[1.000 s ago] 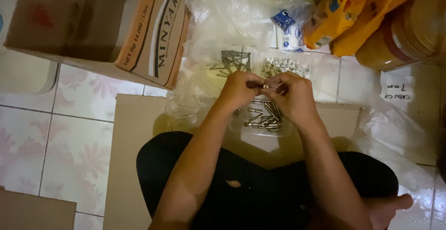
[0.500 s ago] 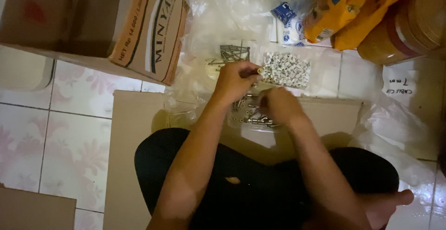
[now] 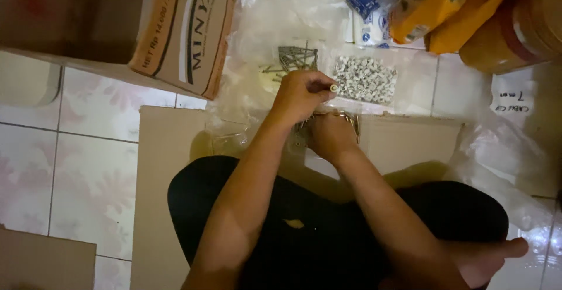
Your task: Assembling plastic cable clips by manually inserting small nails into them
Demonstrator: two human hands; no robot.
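Person seated on the tiled floor (image 3: 88,167), a flat sheet of cardboard (image 3: 170,149) under the legs.

Left hand (image 3: 300,94) raised, grip pinched together on one small white clip (image 3: 333,88), held just this side of the heap of white clips (image 3: 366,79) lying on clear plastic. Nail in it? Too small to tell.

Right hand (image 3: 329,135) lower, knuckles up, resting on the small pile of dark nails (image 3: 351,123) at the cardboard's far edge. Fingers curled under; cannot tell whether the grip holds a nail or lies loose.

A second bunch of grey nails (image 3: 295,59) lies farther out on the plastic, beside the left hand.

Around: open cardboard box (image 3: 181,32) to the left, orange bags (image 3: 445,9) and a blue-and-white packet (image 3: 366,9) at the far side, crumpled clear bags (image 3: 503,155) to the right.

Progress, as judged: the clip heap looks large and loose, both nail piles well stocked. No gathered batch of finished pieces is visible, so most of the sorting or fitting appears still ahead.
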